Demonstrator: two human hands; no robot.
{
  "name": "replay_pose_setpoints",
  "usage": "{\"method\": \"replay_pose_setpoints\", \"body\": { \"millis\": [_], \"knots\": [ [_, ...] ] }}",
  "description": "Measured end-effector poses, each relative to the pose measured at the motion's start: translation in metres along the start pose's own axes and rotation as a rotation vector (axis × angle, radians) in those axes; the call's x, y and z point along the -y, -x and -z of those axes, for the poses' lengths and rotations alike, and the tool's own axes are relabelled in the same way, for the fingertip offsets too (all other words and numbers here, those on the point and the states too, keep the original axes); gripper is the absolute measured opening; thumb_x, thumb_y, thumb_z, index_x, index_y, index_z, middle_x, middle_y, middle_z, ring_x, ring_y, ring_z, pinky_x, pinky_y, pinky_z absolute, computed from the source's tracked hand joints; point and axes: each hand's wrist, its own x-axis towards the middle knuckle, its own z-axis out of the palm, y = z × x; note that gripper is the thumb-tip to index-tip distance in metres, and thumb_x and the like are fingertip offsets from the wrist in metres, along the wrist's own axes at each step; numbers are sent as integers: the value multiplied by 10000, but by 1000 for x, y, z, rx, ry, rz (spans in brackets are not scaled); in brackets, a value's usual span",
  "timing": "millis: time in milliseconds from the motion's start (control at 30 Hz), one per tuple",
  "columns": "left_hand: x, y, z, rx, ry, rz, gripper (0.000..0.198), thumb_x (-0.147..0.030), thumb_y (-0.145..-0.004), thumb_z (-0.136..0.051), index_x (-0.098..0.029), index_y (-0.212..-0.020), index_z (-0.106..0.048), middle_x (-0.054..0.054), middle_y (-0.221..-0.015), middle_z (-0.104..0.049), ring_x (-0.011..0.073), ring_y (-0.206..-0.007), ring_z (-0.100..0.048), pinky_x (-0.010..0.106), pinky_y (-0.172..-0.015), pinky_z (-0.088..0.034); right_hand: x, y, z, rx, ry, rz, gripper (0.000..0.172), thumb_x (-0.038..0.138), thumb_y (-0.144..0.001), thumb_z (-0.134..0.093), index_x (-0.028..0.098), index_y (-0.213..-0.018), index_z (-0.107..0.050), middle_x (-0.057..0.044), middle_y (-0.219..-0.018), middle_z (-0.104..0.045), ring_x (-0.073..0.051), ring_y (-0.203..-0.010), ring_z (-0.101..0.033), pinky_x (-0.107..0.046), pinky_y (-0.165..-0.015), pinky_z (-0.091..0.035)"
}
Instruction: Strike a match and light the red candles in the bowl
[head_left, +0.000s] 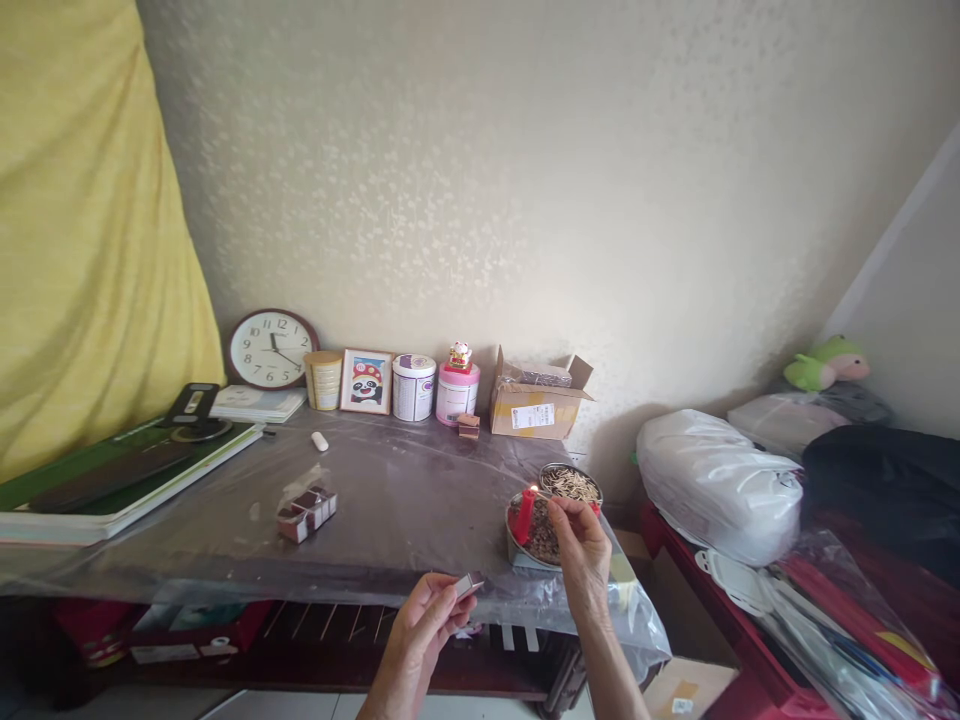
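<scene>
My left hand (429, 622) holds a small matchbox (469, 585) between thumb and fingers, in front of the table's front edge. With fingertips pinched, my right hand (583, 540) holds a thin match (544, 495) at the top of a red candle (525, 517). A small flame shows at the candle's tip. The candle stands in a round tin (516, 555) filled with brown grains. Part of another red candle (596, 508) shows behind my right hand. Just behind the tin is a round container of matchsticks (571, 484).
Several matchboxes (307, 514) lie on the plastic-covered table (405, 500). Along the wall stand a clock (271, 349), canisters (413, 388), a picture frame (367, 382) and a cardboard box (534, 405). A large book (127, 475) lies left; bags (716, 485) sit right.
</scene>
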Motion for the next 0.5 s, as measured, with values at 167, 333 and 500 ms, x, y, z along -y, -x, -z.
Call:
{"method": "replay_pose_setpoints", "body": {
  "millis": [167, 333, 500],
  "knots": [
    [2, -2, 3, 0, 2, 7, 307, -466, -680, -742, -195, -819, -699, 76, -896, -749, 215, -890, -643, 339, -850, -449, 3, 1, -1, 5, -31, -9, 327, 478, -627, -763, 188, -755, -684, -39, -787, -724, -186, -736, -661, -310, -729, -525],
    [0, -1, 2, 15, -1, 7, 295, -462, -703, -725, -193, -823, -698, 75, -902, -743, 212, -897, -638, 339, -860, -446, 0, 1, -1, 13, -50, -23, 310, 455, -620, -773, 190, -752, -683, -30, -779, -716, -178, -737, -656, -307, -733, -524],
    [-2, 1, 0, 17, -6, 4, 298, -453, -711, -721, -188, -846, -698, 83, -931, -740, 217, -907, -633, 349, -875, -439, -2, 1, -1, 31, -47, -30, 304, 446, -620, -773, 186, -753, -689, -32, -775, -718, -174, -715, -656, -301, -710, -526]
  ]
}}
